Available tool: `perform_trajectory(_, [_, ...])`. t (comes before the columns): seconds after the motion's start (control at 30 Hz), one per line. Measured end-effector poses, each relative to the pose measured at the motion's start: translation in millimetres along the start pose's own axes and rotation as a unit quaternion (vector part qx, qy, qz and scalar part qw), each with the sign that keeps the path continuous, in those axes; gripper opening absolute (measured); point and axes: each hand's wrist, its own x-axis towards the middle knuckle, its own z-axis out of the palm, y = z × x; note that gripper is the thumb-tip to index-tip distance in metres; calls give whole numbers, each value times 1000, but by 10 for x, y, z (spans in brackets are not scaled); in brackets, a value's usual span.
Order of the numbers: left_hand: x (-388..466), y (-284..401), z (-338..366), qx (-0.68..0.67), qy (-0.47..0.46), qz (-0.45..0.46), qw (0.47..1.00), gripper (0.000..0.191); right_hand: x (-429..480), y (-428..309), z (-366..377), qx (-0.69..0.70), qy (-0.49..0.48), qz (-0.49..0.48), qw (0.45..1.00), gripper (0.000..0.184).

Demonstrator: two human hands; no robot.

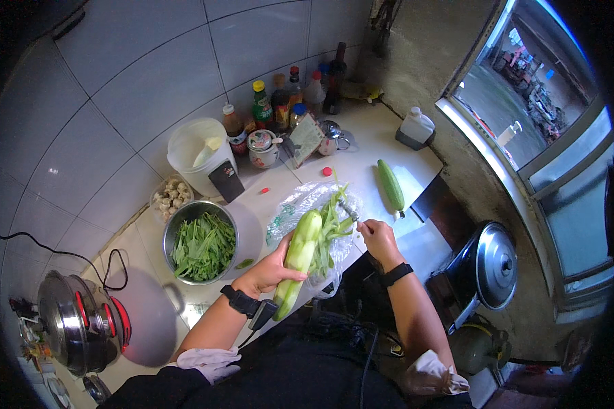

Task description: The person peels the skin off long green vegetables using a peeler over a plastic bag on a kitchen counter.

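Observation:
My left hand (272,273) grips a long, mostly peeled green squash (305,245), tilted with its lower end toward me. Strips of darker skin remain on it. In my right hand (377,240) is a peeler (349,209), its metal head just right of the squash and apart from it; my fingers hide the handle. Long green peelings (327,250) lie beside the squash over a clear plastic bag (281,214) spread on the counter. A whole unpeeled squash (391,185) rests farther back on the right.
A steel bowl (168,255) of leafy greens (204,248) stands left, near garlic (172,198) and a white bucket (181,158). Sauce bottles (262,107) line the wall. A steel pot (64,322) is at far left, a lidded wok (496,266) at right.

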Motion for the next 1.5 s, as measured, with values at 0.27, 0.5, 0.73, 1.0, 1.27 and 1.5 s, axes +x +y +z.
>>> perform_trajectory(0.27, [128, -130, -73, 263, 91, 114, 954, 109, -91, -47, 163, 80, -17, 0, 997, 31])
perform_trajectory(0.5, [87, -64, 56, 299, 102, 103, 943, 110, -207, -685, 126, 341, -175, 95, 919, 34])
perform_trajectory(0.73, [41, 0, 108, 341, 93, 109, 929, 108, -257, -681, 227, 221, -110, -18, 969, 35])
perform_trajectory(1.0, [39, -52, 109, 325, 98, 125, 932, 97, -374, -702, 122, 298, -117, 12, 947, 32])
perform_trajectory(1.27, [78, -63, 126, 269, 88, 108, 953, 75, -505, -768, -14, 373, -128, 51, 918, 23])
perform_trajectory(1.5, [90, 12, 225, 72, 78, 96, 990, 74, -541, -691, 100, 292, -63, -40, 954, 21])
